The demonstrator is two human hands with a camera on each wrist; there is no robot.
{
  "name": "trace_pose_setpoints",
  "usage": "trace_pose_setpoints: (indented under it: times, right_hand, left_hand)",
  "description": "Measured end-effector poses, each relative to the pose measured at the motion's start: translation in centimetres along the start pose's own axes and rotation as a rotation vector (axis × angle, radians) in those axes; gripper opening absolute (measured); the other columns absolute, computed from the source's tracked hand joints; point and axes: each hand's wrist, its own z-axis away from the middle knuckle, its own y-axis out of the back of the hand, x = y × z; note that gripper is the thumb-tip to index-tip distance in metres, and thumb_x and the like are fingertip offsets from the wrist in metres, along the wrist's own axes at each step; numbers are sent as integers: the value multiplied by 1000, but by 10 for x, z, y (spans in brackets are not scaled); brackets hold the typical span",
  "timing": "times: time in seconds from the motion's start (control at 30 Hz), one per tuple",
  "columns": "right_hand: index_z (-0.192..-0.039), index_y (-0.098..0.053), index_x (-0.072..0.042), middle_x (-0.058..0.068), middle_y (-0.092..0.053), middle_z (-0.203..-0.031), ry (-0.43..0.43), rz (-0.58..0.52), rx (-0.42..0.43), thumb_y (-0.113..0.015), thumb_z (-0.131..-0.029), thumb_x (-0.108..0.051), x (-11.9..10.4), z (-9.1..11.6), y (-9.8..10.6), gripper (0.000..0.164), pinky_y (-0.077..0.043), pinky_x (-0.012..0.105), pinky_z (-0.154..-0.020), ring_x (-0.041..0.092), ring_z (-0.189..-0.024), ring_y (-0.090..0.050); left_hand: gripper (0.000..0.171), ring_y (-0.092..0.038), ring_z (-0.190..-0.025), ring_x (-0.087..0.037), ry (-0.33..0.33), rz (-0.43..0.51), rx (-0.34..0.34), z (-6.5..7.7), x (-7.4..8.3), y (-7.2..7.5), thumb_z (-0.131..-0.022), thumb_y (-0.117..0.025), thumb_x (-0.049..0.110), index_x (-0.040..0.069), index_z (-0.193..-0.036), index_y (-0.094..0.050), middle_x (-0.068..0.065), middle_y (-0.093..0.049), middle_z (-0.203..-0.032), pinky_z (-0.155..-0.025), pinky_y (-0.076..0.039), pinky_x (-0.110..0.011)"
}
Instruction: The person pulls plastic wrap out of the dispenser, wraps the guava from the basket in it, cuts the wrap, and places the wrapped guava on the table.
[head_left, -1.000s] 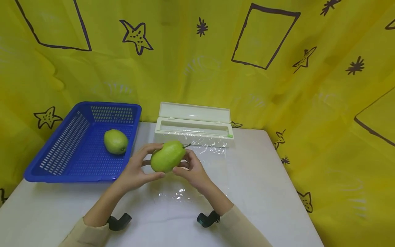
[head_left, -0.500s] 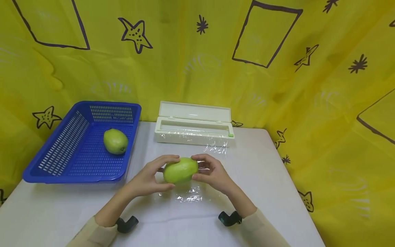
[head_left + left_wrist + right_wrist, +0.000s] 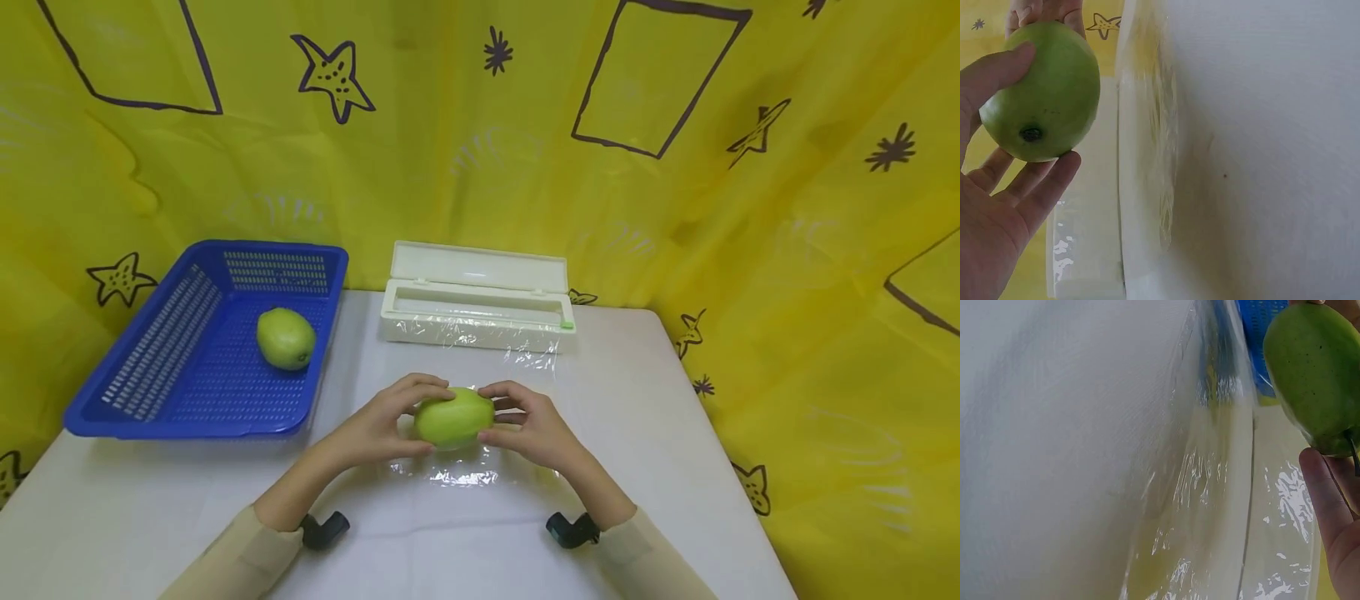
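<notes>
Left hand (image 3: pixel 393 421) and right hand (image 3: pixel 536 429) grip a green pear (image 3: pixel 453 418) between them, thumb and fingers at each end. Pear lies sideways over the cling film (image 3: pixel 465 478), looks just clear of it. Film runs out over the counter (image 3: pixel 645 417), towards the person, from the dispenser (image 3: pixel 480 333) behind, lid up. Second pear (image 3: pixel 286 339) sits in the blue basket (image 3: pixel 172 430), person's left. Step looks like positioning it over the film; next move calls for a gentle, level lowering, film kept flat.
</notes>
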Motion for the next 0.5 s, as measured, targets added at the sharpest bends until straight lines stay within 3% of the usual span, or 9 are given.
trace_pose_setpoints:
  times: [0.3,0.5]
  right_hand:
    - [-126,-60,-12,7,-62,-127,-40,34,-7,-87,-78,-14,9,3,11,55,-56,31,-91,32,-111,-66]
    - [-127,-60,-12,7,-62,-129,-69,60,7,-85,-79,-18,13,4,17,55,-58,32,-89,28,-109,-67]
  left_hand:
    - [71,-50,-131,-22,-19,-95,-49,-17,-4,-8,-75,-87,13,21,-137,-56,0,-49,-143,-104,-49,-40]
    - [71,-49,-132,-19,12,-125,-98,-29,-6,-9,-74,-89,16,22,-137,-56,0,-51,-142,-109,-45,-39]
